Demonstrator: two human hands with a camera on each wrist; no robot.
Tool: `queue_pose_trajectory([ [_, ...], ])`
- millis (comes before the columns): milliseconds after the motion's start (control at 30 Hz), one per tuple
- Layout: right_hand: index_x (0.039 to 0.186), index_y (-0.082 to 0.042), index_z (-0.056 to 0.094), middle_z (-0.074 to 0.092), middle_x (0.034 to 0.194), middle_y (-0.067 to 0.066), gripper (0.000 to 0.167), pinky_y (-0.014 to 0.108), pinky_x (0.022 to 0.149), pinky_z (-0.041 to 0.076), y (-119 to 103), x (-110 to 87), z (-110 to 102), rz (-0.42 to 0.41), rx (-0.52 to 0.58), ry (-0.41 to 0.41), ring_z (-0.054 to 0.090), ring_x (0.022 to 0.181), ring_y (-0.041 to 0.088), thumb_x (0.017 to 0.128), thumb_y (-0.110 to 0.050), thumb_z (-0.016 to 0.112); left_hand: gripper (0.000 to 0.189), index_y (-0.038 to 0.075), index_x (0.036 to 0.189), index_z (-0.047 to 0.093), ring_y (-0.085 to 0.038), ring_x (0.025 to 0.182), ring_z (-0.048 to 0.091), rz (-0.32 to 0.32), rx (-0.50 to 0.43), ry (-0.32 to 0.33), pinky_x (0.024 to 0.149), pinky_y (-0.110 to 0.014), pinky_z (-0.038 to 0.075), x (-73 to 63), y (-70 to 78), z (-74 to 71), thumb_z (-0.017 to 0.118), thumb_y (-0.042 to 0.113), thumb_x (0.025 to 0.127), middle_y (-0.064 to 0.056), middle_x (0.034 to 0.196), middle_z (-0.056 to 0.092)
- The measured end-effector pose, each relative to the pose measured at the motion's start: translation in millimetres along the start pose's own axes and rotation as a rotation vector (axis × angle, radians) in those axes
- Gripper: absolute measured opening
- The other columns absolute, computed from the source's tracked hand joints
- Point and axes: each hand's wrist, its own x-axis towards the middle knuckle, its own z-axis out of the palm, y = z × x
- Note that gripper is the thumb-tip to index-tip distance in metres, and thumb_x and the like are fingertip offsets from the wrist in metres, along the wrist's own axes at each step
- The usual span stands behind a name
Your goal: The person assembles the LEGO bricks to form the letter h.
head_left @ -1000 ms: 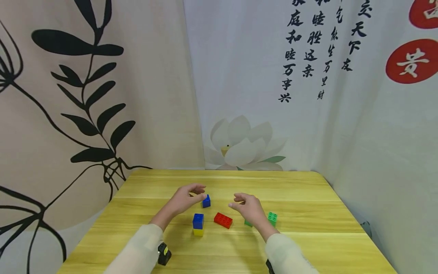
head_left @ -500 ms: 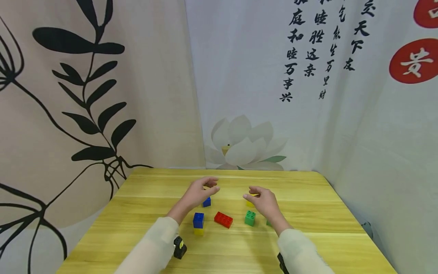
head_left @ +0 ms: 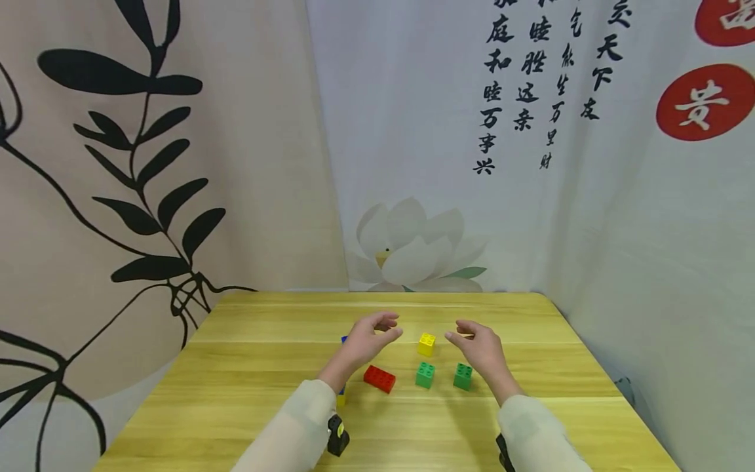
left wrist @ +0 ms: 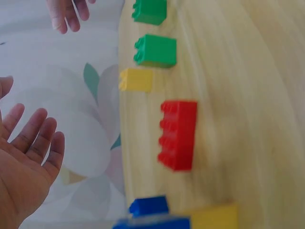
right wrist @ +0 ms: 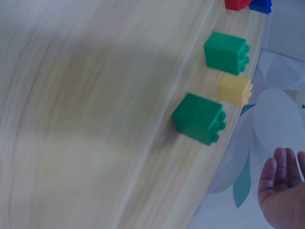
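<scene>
My left hand (head_left: pixel 367 339) hovers above the table with relaxed, slightly bent fingers, holding nothing. Below it lies a red toy brick (head_left: pixel 379 378), seen in full in the left wrist view. Behind the left forearm, a blue brick stacked on a yellow brick (head_left: pixel 341 399) is mostly hidden; another blue brick (left wrist: pixel 150 206) stands near it. My right hand (head_left: pixel 480 347), likewise empty, floats at the right with fingers loosely bent. Nearest to it are a yellow brick (head_left: pixel 426 344) and two green bricks, one on the left (head_left: pixel 425 374) and one on the right (head_left: pixel 463 376).
The wooden table (head_left: pixel 531 432) carries all the bricks around its middle. A printed curtain (head_left: pixel 271 164) hangs directly behind its far edge. Each wrist wears a small black camera, such as the left one (head_left: pixel 337 436).
Both hands have moved to the right over the table, still empty. The yellow brick and both green ones now show fully, while the left arm now covers most of the blue bricks.
</scene>
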Motion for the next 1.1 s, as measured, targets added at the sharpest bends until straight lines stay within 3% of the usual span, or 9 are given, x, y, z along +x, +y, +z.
queue_pose_trajectory([
  [200, 0.139, 0.001, 0.054, 0.057, 0.134, 0.022, 0.053, 0.049, 0.092, 0.050, 13.9, -2.4, -4.2, 0.033, -0.007, 0.005, 0.057, 0.117, 0.037, 0.097, -0.029, 0.066, 0.040, 0.013, 0.133, 0.060, -0.022, 0.109, 0.057, -0.030, -0.072, -0.003, 0.091, -0.041, 0.051, 3.2, -9.1, 21.2, 0.064, 0.033, 0.098, -0.006, 0.121, 0.063],
  [600, 0.140, 0.004, 0.051, 0.052, 0.139, 0.026, 0.057, 0.051, 0.095, 0.048, 42.7, -14.5, -1.9, 0.095, -0.004, -0.014, 0.053, 0.122, 0.043, 0.098, -0.032, 0.065, 0.045, 0.008, 0.132, 0.060, -0.025, 0.107, 0.058, -0.086, -0.080, -0.028, 0.090, -0.045, 0.051, 1.1, -33.9, 55.7, 0.071, 0.027, 0.094, -0.010, 0.122, 0.063],
  [733, 0.141, 0.004, 0.050, 0.051, 0.140, 0.026, 0.060, 0.052, 0.095, 0.048, 54.7, -18.8, -0.6, 0.119, 0.019, -0.013, 0.052, 0.123, 0.044, 0.097, -0.034, 0.065, 0.050, 0.005, 0.134, 0.058, -0.024, 0.106, 0.059, -0.102, -0.055, -0.044, 0.090, -0.043, 0.052, 2.5, -41.4, 62.9, 0.073, 0.028, 0.092, -0.008, 0.120, 0.063],
  [1100, 0.142, 0.003, 0.047, 0.049, 0.141, 0.025, 0.066, 0.057, 0.098, 0.043, 84.0, -27.6, 7.3, 0.202, 0.141, -0.022, 0.047, 0.126, 0.046, 0.093, -0.034, 0.070, 0.050, 0.011, 0.134, 0.060, -0.021, 0.106, 0.058, -0.145, 0.014, -0.114, 0.089, -0.044, 0.050, 10.6, -55.1, 70.6, 0.076, 0.027, 0.090, -0.004, 0.121, 0.063],
])
